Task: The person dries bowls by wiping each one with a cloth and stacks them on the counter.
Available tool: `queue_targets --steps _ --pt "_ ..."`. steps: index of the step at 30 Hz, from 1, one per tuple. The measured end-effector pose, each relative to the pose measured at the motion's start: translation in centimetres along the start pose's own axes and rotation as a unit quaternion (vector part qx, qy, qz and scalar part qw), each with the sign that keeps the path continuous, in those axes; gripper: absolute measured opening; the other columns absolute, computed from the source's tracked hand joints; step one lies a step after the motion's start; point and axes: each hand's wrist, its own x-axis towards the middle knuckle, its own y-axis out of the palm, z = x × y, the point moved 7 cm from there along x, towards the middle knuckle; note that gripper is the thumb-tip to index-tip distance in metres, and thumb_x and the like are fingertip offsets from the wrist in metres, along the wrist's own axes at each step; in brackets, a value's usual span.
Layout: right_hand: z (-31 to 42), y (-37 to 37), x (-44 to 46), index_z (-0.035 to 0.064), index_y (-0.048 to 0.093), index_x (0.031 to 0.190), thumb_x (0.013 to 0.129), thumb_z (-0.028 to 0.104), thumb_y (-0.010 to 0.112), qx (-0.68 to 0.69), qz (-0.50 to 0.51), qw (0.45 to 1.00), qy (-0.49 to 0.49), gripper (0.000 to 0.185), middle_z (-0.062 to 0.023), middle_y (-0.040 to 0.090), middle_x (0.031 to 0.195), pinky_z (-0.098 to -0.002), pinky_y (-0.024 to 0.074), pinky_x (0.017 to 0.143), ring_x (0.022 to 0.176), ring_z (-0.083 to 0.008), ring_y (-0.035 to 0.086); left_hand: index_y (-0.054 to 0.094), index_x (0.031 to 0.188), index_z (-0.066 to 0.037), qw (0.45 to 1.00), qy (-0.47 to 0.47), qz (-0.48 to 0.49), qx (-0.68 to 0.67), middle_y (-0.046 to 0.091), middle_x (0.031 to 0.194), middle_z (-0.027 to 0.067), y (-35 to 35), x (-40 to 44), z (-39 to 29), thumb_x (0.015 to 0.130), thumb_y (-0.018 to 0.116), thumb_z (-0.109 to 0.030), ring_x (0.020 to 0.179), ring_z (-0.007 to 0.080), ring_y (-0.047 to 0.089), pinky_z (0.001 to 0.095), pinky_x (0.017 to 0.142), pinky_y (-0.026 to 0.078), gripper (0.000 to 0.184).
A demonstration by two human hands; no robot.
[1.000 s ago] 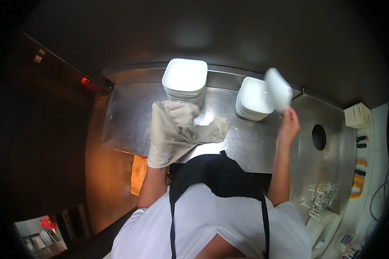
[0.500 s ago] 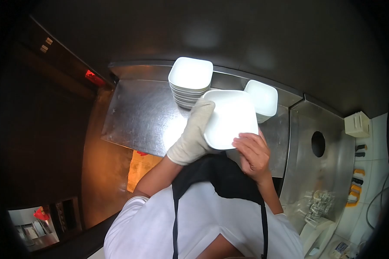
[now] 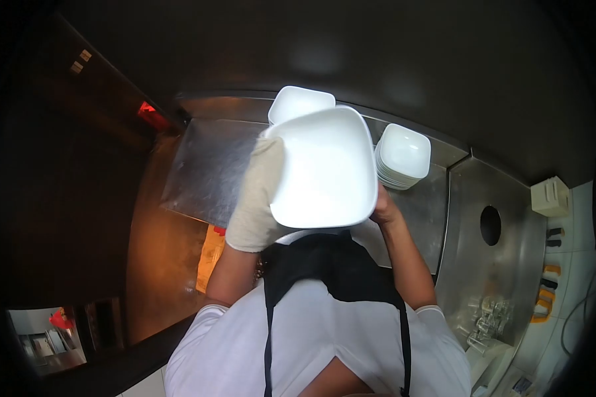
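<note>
A white square dish (image 3: 328, 173) with rounded corners is lifted close to the camera, its inside tilted toward me. My left hand (image 3: 257, 192), in a cream cloth glove, grips its left side with the thumb over the rim. My right hand (image 3: 385, 205), bare, is behind the dish's lower right edge; its fingers are hidden, so whether it grips the dish is unclear. Beyond the dish stands a stack of similar white dishes (image 3: 302, 102), mostly covered by it. Another stack of white square dishes (image 3: 405, 151) stands to the right.
A stainless steel counter (image 3: 205, 165) lies under the stacks, against a dark wall (image 3: 391, 59). To the right is a steel surface with a round dark hole (image 3: 490, 225). Several clear glasses (image 3: 490, 317) sit at lower right, near yellow-handled tools (image 3: 543, 304) and a cream box (image 3: 549, 197).
The dish has moved left and nearer the camera, tilting and covering more of the left stack. My right hand has gone from the dish's front rim to behind its edge.
</note>
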Motion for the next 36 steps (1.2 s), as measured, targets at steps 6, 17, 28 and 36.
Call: queue_targets --steps 6,17,28,36 --pt "-3.8 -3.9 -2.1 -0.0012 0.072 0.121 0.074 0.023 0.09 -0.313 0.107 0.924 0.192 0.055 -0.0061 0.075 0.108 -0.0274 0.0505 0.092 0.098 -0.0135 0.067 0.057 0.135 0.003 0.939 -0.089 -0.21 -0.258 0.063 0.13 0.0154 -7.6 -2.5 3.2 0.104 0.059 -0.019 0.121 0.0244 0.06 0.0355 0.105 0.048 0.038" --pt "12.0 3.1 -1.4 -0.001 0.051 0.148 0.091 0.019 0.072 -0.126 -0.028 0.979 -0.159 0.063 -0.0129 0.066 0.134 -0.0387 0.0501 0.105 0.12 -0.0233 0.065 0.057 0.135 0.004 0.876 0.193 -0.184 0.402 0.063 0.131 0.0164 -4.4 -3.6 6.0 0.105 0.059 -0.018 0.123 0.025 0.058 0.0358 0.105 0.046 0.038" --pt "4.0 10.2 5.3 0.0038 0.059 0.106 0.09 0.015 0.068 -0.75 -0.022 0.615 -0.245 0.022 -0.0157 0.065 0.091 -0.0451 0.055 0.065 0.078 -0.0356 0.068 0.049 0.143 0.0 0.957 -0.132 -0.255 0.035 0.064 0.127 0.0108 -3.7 -5.7 9.7 0.112 0.046 -0.018 0.109 0.0164 0.064 0.0315 0.097 0.053 0.036" --pt "2.1 14.8 6.6 -0.0013 0.057 0.119 0.089 0.013 0.068 -0.632 -0.037 0.751 -0.186 0.035 -0.0258 0.067 0.099 -0.0539 0.053 0.076 0.087 -0.0452 0.067 0.062 0.131 0.0 0.955 -0.063 -0.212 -0.198 0.061 0.136 0.0089 -3.2 -2.8 13.1 0.107 0.046 -0.01 0.122 0.0192 0.06 0.0305 0.102 0.05 0.03"
